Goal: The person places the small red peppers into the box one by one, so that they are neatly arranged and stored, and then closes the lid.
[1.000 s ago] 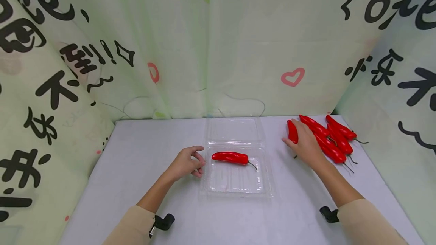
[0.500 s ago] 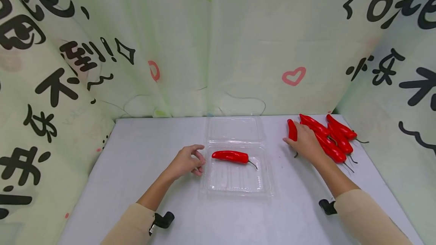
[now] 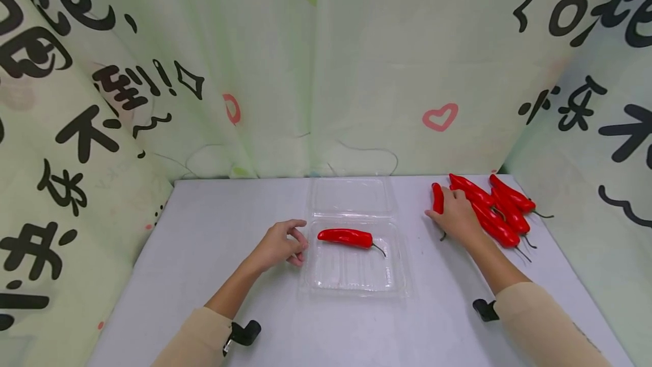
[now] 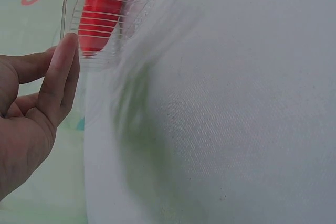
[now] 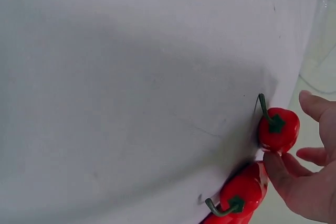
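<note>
A clear plastic clamshell box point(image 3: 356, 279) lies with its lid folded back, one red chili pepper point(image 3: 345, 237) lying crosswise inside. My left hand point(image 3: 279, 245) is beside the box's left edge; in the left wrist view its fingertips point(image 4: 69, 40) are right at the box wall, fingers relaxed. My right hand point(image 3: 455, 213) reaches over another red chili pepper point(image 3: 437, 198) at the right. In the right wrist view, this chili pepper point(image 5: 279, 129) sits between the thumb and the fingers; the fingertips are at its lower side, while the thumb stands apart from it.
Several more red chili peppers point(image 3: 509, 208) are heaped to the right of my right hand, stems toward me. The white tabletop point(image 3: 214, 220) is bordered by a pale green printed curtain point(image 3: 367, 84) at the back and sides. The box lid point(image 3: 351, 196) extends toward the back edge.
Hardly anything differs. My right forearm has shifted slightly left, with the hand still around the same chili pepper. The left hand and the box stay as they were.
</note>
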Action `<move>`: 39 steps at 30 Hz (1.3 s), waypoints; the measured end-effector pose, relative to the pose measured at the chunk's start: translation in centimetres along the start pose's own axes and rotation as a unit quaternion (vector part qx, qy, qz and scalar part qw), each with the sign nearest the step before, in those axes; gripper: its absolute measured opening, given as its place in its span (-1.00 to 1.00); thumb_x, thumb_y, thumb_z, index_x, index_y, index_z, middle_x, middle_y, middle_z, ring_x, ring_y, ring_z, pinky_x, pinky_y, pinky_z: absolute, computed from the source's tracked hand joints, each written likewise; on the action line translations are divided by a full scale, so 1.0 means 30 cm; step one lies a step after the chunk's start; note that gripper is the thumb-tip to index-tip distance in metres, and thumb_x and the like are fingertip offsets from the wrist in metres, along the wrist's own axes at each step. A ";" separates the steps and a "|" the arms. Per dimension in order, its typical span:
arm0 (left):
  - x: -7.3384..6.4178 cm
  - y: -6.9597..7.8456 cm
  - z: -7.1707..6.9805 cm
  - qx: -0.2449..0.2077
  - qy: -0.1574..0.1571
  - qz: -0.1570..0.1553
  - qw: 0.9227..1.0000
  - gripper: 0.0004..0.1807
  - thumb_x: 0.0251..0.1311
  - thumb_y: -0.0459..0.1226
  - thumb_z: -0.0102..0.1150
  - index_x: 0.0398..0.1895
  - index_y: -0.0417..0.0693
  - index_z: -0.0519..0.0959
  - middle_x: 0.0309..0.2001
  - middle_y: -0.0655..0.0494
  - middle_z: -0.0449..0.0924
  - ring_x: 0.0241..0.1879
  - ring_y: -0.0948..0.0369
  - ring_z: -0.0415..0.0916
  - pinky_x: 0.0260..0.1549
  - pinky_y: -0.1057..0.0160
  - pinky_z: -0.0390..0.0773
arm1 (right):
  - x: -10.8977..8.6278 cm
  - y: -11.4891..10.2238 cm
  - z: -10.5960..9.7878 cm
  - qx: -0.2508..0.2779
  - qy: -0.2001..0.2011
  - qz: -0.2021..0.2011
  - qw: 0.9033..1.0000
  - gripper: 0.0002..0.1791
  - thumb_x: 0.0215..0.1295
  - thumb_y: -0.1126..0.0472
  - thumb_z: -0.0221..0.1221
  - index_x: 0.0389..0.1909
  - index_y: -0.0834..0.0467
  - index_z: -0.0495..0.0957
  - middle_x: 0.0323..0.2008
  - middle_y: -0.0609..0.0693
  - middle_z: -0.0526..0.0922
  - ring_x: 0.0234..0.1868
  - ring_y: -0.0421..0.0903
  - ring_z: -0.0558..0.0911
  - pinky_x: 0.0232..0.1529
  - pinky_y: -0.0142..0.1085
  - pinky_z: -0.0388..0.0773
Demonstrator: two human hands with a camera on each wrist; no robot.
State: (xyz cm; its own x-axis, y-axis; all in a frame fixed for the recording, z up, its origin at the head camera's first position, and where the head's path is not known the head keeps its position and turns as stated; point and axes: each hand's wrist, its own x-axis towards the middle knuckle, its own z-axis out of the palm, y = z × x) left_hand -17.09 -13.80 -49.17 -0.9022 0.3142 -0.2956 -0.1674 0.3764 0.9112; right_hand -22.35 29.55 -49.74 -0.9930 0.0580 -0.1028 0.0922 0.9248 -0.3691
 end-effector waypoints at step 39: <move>-0.004 0.002 0.001 0.009 -0.002 0.007 1.000 -0.35 0.31 -0.48 0.23 0.47 -0.28 0.33 -0.19 -0.10 0.61 -0.52 0.15 0.68 -0.45 0.17 0.79 | -0.023 0.011 0.005 0.022 -0.013 -0.008 1.000 -0.12 0.28 0.25 0.35 0.51 0.44 0.15 0.27 0.52 0.35 0.26 0.45 0.39 0.08 0.30 0.63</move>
State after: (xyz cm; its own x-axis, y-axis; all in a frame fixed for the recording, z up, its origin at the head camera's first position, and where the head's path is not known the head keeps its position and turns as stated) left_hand -16.98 -13.79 -49.08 -0.9028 0.3235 -0.2835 -0.1466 0.3881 0.9099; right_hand -21.63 29.77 -49.92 -0.9923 0.0323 -0.1195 0.0790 0.9084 -0.4106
